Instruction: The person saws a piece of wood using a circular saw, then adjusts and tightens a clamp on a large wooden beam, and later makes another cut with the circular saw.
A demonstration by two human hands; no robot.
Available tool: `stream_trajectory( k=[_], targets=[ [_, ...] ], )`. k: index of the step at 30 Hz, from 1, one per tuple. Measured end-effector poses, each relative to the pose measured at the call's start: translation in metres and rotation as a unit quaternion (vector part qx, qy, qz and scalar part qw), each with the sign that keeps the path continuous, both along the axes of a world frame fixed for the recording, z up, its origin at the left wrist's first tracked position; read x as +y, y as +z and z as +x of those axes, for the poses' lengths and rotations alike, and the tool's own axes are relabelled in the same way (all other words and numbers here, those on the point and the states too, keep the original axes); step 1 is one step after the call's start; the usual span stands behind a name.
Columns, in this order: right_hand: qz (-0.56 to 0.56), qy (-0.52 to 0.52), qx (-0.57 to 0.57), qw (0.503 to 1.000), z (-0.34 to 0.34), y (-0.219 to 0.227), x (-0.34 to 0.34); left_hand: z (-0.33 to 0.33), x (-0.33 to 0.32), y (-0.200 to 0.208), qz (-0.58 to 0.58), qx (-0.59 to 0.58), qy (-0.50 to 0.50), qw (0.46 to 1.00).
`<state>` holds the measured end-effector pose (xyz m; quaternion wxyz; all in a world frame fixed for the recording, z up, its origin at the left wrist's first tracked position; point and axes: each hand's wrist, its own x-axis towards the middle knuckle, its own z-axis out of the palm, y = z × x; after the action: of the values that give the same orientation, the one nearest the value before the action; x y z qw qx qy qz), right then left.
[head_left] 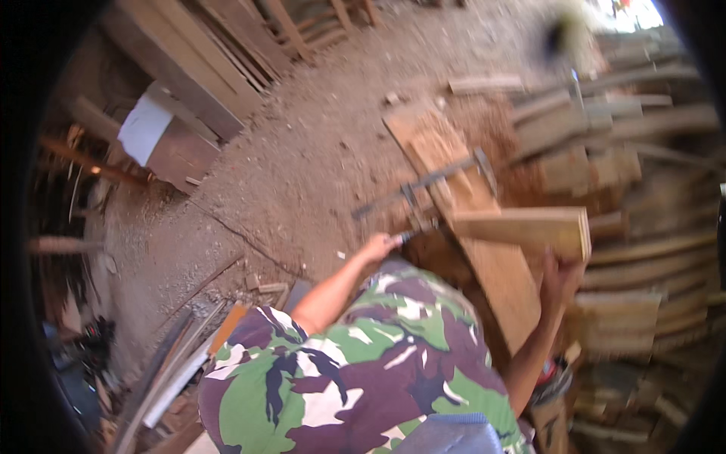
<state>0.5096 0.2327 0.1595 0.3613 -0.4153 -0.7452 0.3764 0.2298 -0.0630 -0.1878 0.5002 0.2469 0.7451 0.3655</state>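
A long wooden plank [439, 151] slants from the upper middle down toward my chest. A metal bar clamp [423, 184] lies across it. My left hand [380, 246] is closed around the clamp's handle end at the plank's left edge. My right hand [558, 278] holds up a flat stack of short boards [529, 229] from beneath, just right of the plank. My camouflage shirt [363, 363] fills the lower middle. The whole picture is blurred by motion.
A big pile of rough lumber [643, 189] fills the right side. Planks [197, 53] lean at the upper left beside a white sheet [144, 127]. Dirt floor with sawdust [302, 151] spreads through the middle. Boards and strips [174, 371] lie at the lower left.
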Motion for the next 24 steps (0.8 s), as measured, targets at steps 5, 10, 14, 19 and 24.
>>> stream_trajectory(
  k=[5,10,14,19,24],
  targets=[
    [-0.067,0.025,0.032,0.997,-0.027,0.005,-0.015,-0.016,0.003,0.027,-0.091,-0.004,-0.002,0.996],
    [-0.074,0.048,-0.022,0.996,-0.048,-0.033,-0.028,-0.016,0.004,0.031,-0.073,0.009,0.012,0.997],
    [-0.062,0.093,0.007,0.994,-0.071,-0.069,-0.046,-0.017,0.003,0.043,-0.089,0.037,-0.002,0.995],
    [-0.038,0.106,0.004,0.994,-0.094,-0.123,-0.054,-0.017,0.004,0.053,-0.102,0.036,-0.005,0.994],
    [0.013,0.101,-0.067,0.993,-0.100,-0.217,-0.054,-0.011,0.014,0.052,-0.073,0.016,0.004,0.997]
  ],
)
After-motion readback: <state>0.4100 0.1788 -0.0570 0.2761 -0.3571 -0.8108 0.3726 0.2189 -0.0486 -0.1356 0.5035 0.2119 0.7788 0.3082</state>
